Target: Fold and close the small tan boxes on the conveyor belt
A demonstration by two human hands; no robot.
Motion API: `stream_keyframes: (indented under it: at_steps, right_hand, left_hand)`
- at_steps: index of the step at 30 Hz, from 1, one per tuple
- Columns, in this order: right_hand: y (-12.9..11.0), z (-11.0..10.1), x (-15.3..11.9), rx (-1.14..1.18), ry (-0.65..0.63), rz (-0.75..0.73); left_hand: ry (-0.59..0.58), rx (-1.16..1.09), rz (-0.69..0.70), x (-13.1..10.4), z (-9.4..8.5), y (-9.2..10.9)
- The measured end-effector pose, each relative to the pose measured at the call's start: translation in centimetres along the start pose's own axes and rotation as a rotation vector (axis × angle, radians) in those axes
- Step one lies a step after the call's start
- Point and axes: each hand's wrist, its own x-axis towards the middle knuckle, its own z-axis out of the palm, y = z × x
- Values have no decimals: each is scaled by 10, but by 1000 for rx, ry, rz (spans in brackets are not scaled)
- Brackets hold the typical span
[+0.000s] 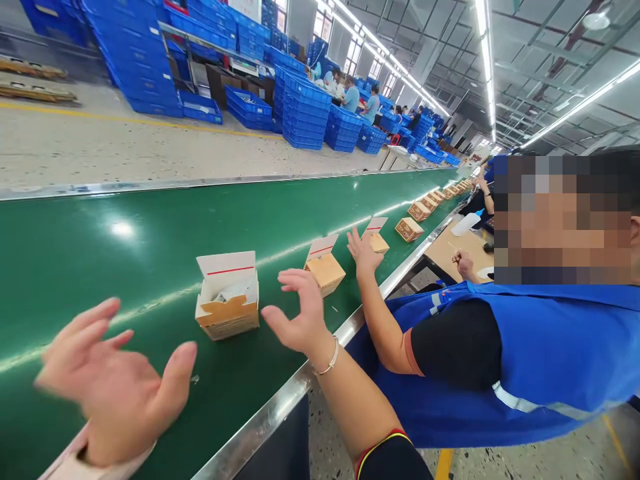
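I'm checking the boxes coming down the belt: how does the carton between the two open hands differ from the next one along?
The nearest carton stands square to the belt with its top open, pale contents showing; the second carton sits turned at an angle, its top face closed. The nearest lies between the left hand and right hand, untouched; the second lies beside a co-worker's hand. Both are brown, with a raised white flap bearing a red stripe.
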Motion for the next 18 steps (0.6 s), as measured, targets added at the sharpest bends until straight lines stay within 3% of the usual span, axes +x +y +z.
stream_keyframes:
  at_steps: [2, 5, 8, 11, 14, 18]
  right_hand:
    - [-3, 13, -1, -41, -179, -35]
    - [2, 21, 6, -77, -343, -66]
    - [13, 17, 15, -36, -383, -93]
    - [22, 10, 21, 25, -424, -59]
    - [26, 13, 21, 99, -285, 135]
    - [28, 24, 21, 375, 56, 521]
  left_hand:
    - [-23, 72, 48, 8, 10, -20]
    - [-187, 73, 244, 12, 31, -44]
    - [-179, 127, 317, 13, 48, -51]
    - [-175, 166, 312, 19, 60, -47]
    - [-213, 64, 183, 26, 71, -39]
    - [-19, -192, -174, 28, 87, -33]
